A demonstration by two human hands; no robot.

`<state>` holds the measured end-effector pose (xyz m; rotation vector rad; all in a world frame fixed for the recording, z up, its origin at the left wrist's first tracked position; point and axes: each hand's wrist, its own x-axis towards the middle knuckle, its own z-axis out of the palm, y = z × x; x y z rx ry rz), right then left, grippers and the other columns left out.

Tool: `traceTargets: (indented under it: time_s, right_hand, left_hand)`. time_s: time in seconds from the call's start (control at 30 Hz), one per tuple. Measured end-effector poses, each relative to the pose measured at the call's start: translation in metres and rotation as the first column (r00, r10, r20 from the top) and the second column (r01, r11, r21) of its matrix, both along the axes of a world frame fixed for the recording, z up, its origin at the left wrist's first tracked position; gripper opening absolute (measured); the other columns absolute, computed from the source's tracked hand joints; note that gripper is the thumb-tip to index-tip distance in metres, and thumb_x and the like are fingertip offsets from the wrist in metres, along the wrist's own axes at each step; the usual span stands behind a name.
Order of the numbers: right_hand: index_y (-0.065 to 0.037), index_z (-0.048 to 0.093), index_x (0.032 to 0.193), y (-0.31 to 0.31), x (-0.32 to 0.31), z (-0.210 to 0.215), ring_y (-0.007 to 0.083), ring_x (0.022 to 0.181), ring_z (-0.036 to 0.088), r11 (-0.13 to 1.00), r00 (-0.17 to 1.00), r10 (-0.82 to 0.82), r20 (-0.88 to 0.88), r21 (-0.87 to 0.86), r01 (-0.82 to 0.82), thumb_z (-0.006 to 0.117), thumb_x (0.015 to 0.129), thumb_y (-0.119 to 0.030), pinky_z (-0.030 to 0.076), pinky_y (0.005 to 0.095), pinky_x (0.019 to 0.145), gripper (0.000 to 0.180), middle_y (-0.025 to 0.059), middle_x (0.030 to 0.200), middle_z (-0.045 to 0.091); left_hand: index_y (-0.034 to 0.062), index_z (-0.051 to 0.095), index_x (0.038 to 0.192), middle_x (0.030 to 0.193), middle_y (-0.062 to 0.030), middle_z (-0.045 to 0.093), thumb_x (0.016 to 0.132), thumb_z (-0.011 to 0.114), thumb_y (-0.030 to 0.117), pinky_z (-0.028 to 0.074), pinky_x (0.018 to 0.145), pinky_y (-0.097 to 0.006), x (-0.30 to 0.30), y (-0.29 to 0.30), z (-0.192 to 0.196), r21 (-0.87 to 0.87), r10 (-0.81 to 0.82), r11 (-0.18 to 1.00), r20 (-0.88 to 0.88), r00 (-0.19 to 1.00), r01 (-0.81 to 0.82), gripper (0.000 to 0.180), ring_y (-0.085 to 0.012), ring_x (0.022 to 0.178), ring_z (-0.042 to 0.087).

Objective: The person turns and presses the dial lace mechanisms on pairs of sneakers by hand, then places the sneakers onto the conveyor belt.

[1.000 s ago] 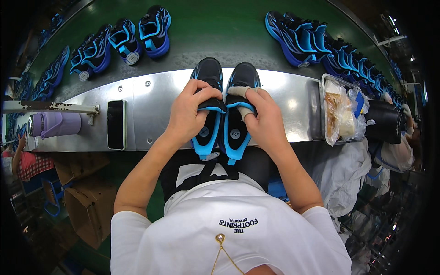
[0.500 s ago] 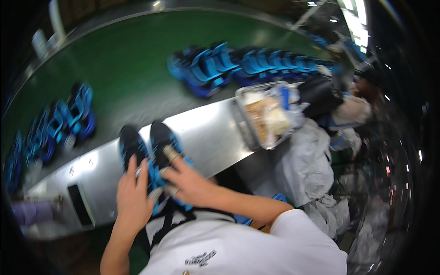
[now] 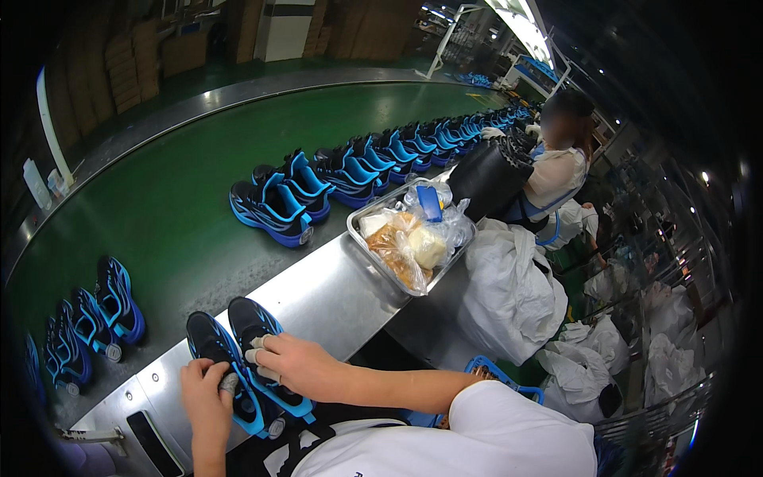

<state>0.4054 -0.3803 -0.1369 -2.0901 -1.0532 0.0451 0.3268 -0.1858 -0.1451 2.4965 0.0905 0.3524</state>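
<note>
A pair of black sneakers with bright blue trim lies side by side on the metal ledge in front of me, toes pointing away. My left hand [image 3: 208, 401] grips the left sneaker [image 3: 208, 334] around its laces and side, with the fingers bent and a finger cover on the thumb. My right hand [image 3: 292, 364] is closed over the lace area of the right sneaker [image 3: 253, 318], with pale covers on some fingertips. What the fingertips pinch there is hidden. A round clear tag [image 3: 276, 428] hangs at the heel end.
Beyond the ledge [image 3: 306, 290] runs a green conveyor belt [image 3: 191, 199] with a long row of similar sneakers [image 3: 270, 208] and several more at left. A metal tray [image 3: 373, 258] holds bagged pieces. White sacks [image 3: 513, 290] and a seated co-worker [image 3: 556, 171] are at right.
My view has tilted up, so the belt and tray sit lower. The fingers, stretched over the sneakers before, are now more bent at the laces. The sneakers remain on the ledge.
</note>
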Motion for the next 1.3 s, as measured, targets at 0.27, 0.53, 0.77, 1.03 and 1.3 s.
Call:
traceTargets:
  time_s: [0.27, 0.53, 0.77, 1.03, 1.3]
  right_hand:
    - [-0.005, 0.063, 0.099, -0.008, 0.019, -0.035, 0.0312, 0.095, 0.052, 0.982, 0.982, 0.19, -0.024, 0.021, -0.189, 0.063, 0.08, 0.0, 0.045, 0.0396, 0.085, 0.02, 0.0099, 0.09, 0.056]
    - [-0.006, 0.063, 0.108, -0.008, 0.02, -0.044, 0.0304, 0.093, 0.052, 0.98, 0.972, 0.166, -0.167, 0.142, -0.143, 0.074, 0.08, -0.013, 0.044, 0.0387, 0.085, 0.031, 0.0086, 0.092, 0.054]
    - [-0.007, 0.064, 0.109, -0.011, 0.029, -0.04, 0.0293, 0.093, 0.051, 0.953, 0.934, 0.301, -0.195, 0.107, -0.285, 0.071, 0.081, -0.012, 0.044, 0.0394, 0.084, 0.029, 0.0085, 0.092, 0.055]
    - [-0.008, 0.062, 0.125, -0.026, 0.049, -0.021, 0.0287, 0.107, 0.053, 0.899, 0.814, 0.432, -0.389, 0.106, -0.426, 0.069, 0.083, -0.009, 0.043, 0.0371, 0.096, 0.042, 0.0086, 0.107, 0.061]
    - [-0.007, 0.067, 0.105, -0.011, 0.035, -0.048, 0.028, 0.089, 0.049, 0.966, 0.972, 0.195, -0.132, 0.195, -0.168, 0.073, 0.077, -0.016, 0.042, 0.0372, 0.081, 0.03, 0.0077, 0.085, 0.05]
  left_hand:
    - [-0.0013, 0.064, 0.086, 0.091, -0.0141, 0.054, 0.07, 0.061, -0.006, 0.045, 0.079, -0.038, 0.005, -0.008, -0.019, -0.06, -0.029, 0.998, 0.034, 0.999, 0.031, 0.017, -0.0325, 0.09, 0.053]
    - [0.0023, 0.064, 0.102, 0.093, -0.0122, 0.055, 0.067, 0.061, -0.01, 0.044, 0.076, -0.034, 0.003, -0.007, -0.033, -0.233, -0.011, 0.972, 0.064, 0.998, 0.025, 0.037, -0.0282, 0.084, 0.053]
    - [0.0033, 0.065, 0.109, 0.092, -0.0047, 0.055, 0.068, 0.062, -0.01, 0.04, 0.06, -0.026, 0.008, -0.007, -0.017, -0.288, 0.023, 0.957, -0.08, 0.997, -0.045, 0.042, -0.0148, 0.068, 0.045]
    - [0.0022, 0.063, 0.106, 0.096, -0.0078, 0.058, 0.069, 0.061, -0.006, 0.043, 0.068, -0.029, 0.011, -0.006, -0.024, -0.368, 0.02, 0.93, -0.012, 1.0, -0.023, 0.038, -0.0189, 0.074, 0.049]
    - [0.0046, 0.066, 0.11, 0.103, -0.0091, 0.066, 0.089, 0.067, 0.011, 0.048, 0.08, -0.028, -0.026, -0.067, 0.016, -0.695, -0.2, 0.714, -0.327, 0.923, -0.092, 0.022, -0.0204, 0.089, 0.062]
